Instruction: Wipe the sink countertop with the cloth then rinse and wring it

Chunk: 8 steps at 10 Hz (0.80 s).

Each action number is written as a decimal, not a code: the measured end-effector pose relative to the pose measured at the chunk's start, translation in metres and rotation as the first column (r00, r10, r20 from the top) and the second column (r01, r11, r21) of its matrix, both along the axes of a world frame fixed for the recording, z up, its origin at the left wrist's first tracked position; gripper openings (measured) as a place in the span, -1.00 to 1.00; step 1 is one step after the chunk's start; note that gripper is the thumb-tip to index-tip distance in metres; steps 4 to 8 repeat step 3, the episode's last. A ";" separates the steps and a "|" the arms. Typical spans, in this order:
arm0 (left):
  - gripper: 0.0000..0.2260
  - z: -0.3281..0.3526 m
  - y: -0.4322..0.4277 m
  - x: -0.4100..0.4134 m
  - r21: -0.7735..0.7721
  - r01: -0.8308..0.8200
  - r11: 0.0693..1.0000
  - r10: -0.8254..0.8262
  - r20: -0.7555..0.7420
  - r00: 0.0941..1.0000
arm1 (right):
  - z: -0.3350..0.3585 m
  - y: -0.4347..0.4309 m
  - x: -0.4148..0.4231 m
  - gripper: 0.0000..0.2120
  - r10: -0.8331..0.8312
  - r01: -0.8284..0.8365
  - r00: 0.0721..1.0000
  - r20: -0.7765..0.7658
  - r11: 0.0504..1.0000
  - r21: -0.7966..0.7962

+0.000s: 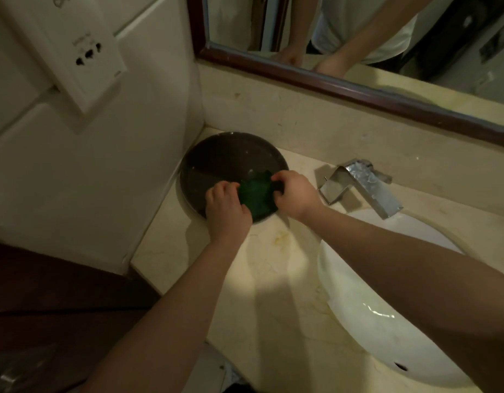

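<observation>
Cream marble countertop (pixel 273 279) is shown from above in a dim bathroom, running into a corner where pale tiled walls meet. A white wall socket (pixel 86 49) is fixed high on the left wall, and a mirror (pixel 358 38) in a dark wooden frame is hung along the back. In its glass only the person's forearms and pale shirt are reflected.

A round dark tray (pixel 216 160) is set in the corner of the counter. On its near edge a green cloth (pixel 256 197) is bunched, and it is held from both sides. By the left hand (pixel 225 205) the cloth's left edge is gripped with fingers curled over it. By the right hand (pixel 296 194) the right edge is pinched between thumb and bent fingers. The cloth appears to be gathered between the two hands, probably so that it can be lifted off the tray or folded into a pad for wiping.

To the right, a chrome faucet (pixel 364 185) with a flat angular spout is mounted so that it reaches over a white oval sink (pixel 372 307). No running water can be made out. Yellowish marks are visible on the counter just in front of the tray, so the wiping is judged to be at its start, with rinsing and wringing not yet done.
</observation>
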<state>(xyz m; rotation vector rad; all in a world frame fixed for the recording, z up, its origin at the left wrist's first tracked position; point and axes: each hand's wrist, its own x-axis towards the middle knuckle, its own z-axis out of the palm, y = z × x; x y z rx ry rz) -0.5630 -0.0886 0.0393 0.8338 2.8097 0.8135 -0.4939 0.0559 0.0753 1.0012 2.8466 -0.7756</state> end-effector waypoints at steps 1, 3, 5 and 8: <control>-0.70 -0.003 0.004 0.007 -0.140 0.245 0.959 -0.242 0.037 0.970 | -0.014 -0.006 0.005 -0.77 0.326 -0.337 0.939 0.113 0.937 0.097; -0.55 -0.006 0.003 0.014 -0.237 0.311 0.920 -0.279 0.157 0.947 | -0.008 -0.014 0.022 -0.63 0.424 -0.423 0.888 0.178 0.905 -0.043; -0.55 -0.006 0.003 0.014 -0.237 0.311 0.920 -0.279 0.157 0.947 | -0.008 -0.014 0.022 -0.63 0.424 -0.423 0.888 0.178 0.905 -0.043; -0.55 -0.006 0.003 0.014 -0.237 0.311 0.920 -0.279 0.157 0.947 | -0.008 -0.014 0.022 -0.63 0.424 -0.423 0.888 0.178 0.905 -0.043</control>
